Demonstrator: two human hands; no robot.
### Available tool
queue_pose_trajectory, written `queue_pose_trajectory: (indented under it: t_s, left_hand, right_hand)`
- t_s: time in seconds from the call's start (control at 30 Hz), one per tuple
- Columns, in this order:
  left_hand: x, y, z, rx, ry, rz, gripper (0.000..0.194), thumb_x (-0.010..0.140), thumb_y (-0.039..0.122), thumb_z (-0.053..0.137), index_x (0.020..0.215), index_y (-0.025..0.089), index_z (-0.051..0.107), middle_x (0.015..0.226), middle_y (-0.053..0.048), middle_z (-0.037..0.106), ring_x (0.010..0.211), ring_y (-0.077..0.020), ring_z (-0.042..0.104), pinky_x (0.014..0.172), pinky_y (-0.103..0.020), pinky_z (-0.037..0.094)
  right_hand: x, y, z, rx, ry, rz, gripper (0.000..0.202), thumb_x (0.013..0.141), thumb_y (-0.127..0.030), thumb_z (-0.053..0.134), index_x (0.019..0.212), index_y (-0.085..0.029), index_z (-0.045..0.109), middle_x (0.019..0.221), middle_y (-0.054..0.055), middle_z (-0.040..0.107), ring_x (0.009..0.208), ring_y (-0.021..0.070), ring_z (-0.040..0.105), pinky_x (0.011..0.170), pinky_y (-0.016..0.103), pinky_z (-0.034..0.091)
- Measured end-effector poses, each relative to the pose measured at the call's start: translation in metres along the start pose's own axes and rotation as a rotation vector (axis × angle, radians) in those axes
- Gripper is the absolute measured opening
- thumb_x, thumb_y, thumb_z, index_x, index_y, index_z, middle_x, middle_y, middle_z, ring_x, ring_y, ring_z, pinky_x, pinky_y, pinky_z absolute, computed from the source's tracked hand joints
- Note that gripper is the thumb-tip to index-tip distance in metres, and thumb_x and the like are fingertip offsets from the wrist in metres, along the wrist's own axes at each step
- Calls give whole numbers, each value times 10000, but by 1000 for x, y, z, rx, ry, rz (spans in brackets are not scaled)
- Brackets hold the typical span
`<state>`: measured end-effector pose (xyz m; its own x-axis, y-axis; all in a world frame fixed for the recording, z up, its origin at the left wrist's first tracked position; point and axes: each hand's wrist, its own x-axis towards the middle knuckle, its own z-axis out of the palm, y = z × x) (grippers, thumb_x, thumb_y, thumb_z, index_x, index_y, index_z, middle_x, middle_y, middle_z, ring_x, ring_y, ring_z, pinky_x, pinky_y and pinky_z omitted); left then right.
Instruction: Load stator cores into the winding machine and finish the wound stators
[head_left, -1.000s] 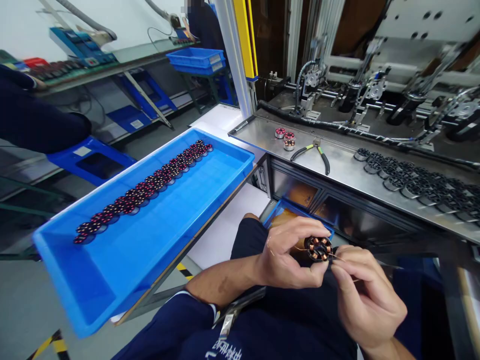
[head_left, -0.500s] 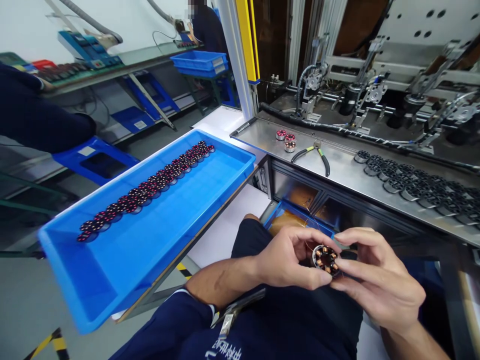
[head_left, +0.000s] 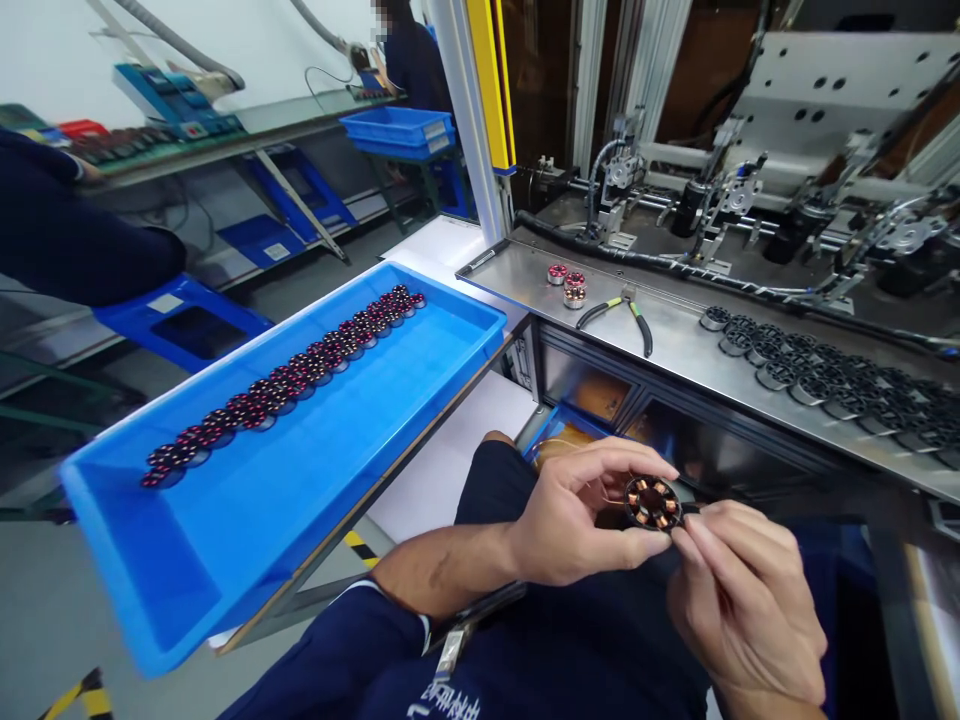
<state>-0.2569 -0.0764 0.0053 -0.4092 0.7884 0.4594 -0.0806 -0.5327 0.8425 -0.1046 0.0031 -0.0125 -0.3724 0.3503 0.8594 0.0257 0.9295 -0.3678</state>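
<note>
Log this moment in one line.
left hand: holding copper-wound ring | right hand: at ring's edge | pliers: lying on metal bench

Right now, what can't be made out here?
Underside of the wound ring: head view, turned away.
What, if anything, the right hand pinches at the ring's edge: head view, too small, covered by its own grip.
Number of black-topped parts: head view, overlapping, cut off by the right edge.
Blue bin contents: head view, partly blocked by the left hand.
</note>
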Motion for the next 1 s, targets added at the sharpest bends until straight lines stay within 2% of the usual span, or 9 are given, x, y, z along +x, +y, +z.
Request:
queue_pose_trajectory:
  t_s: [0.13, 0.23, 0.37, 0.47, 0.53, 0.6, 0.73, 0.87, 1.0]
  left_hand:
    - [0, -3, 4, 77, 56, 157, 491, 671, 92, 837, 1130, 203, 706, 1071, -86, 711, 986, -186, 687, 830, -278, 605]
    - [-4, -5, 6, 66, 79, 152, 541, 648, 42, 845, 1138, 219, 700, 1150, -84, 677, 1005, -172, 683, 825, -252, 605]
    - [-8, -7, 3, -80, 31, -8, 606, 635, 79, 882, 1168, 248, 649, 1241, -73, 634, 1023, -164, 686, 882, -271, 587]
    - [-5, -9, -7, -191, -110, -237, 752, 625, 213, 924, 1272, 260, 544, 1207, -78, 642, 1070, -184, 671, 911, -294, 560]
    - [-1, -9, -14, -237, -242, -398, 653, 719, 341, 867, 1263, 226, 524, 1080, -74, 665, 959, -160, 689, 809, -259, 560]
    - [3, -10, -20, -291, -343, -494, 507, 840, 444, 743, 1216, 183, 525, 916, -53, 674, 782, -134, 693, 676, -227, 545]
    - [6, -15, -22, -363, -348, -516, 437, 913, 471, 644, 1179, 150, 513, 794, -48, 695, 662, -147, 706, 589, -230, 543]
    - [6, -18, -20, -412, -317, -494, 450, 893, 459, 678, 1200, 167, 525, 859, -65, 725, 670, -150, 723, 606, -242, 565]
    - [6, -15, -21, -468, -306, -468, 376, 888, 395, 700, 1178, 180, 595, 960, -73, 710, 744, -156, 738, 641, -246, 584]
  right_hand:
    - [2, -12, 12, 24, 71, 152, 315, 832, -93, 698, 1081, -284, 725, 874, 27, 695, 771, 205, 670, 681, 383, 583]
    - [5, -17, 20, 97, 118, 226, 273, 845, -56, 650, 1033, -244, 712, 854, 40, 679, 734, 193, 651, 618, 351, 547]
    - [10, -14, 23, 201, 108, 239, 255, 839, -12, 610, 994, -204, 674, 849, 41, 652, 736, 173, 632, 610, 315, 518]
    - [13, -5, 20, 202, 93, 200, 254, 833, -3, 604, 987, -196, 660, 850, 40, 647, 744, 172, 636, 615, 306, 517]
    - [14, 1, 17, 196, 74, 165, 241, 829, 3, 606, 969, -187, 658, 836, 37, 647, 728, 169, 642, 611, 304, 518]
    - [16, 5, 14, 192, 43, 131, 225, 830, 4, 610, 956, -177, 655, 824, 34, 649, 711, 166, 647, 605, 301, 521]
    - [19, 7, 6, 149, -14, 105, 207, 837, 2, 622, 954, -165, 651, 825, 36, 652, 710, 157, 648, 605, 288, 521]
    - [21, 4, 1, 63, -71, 126, 183, 847, 1, 638, 936, -159, 644, 812, 31, 643, 709, 141, 629, 615, 273, 507]
    - [24, 1, -3, 39, -95, 150, 177, 854, 5, 639, 924, -158, 639, 806, 28, 639, 710, 134, 618, 630, 271, 491]
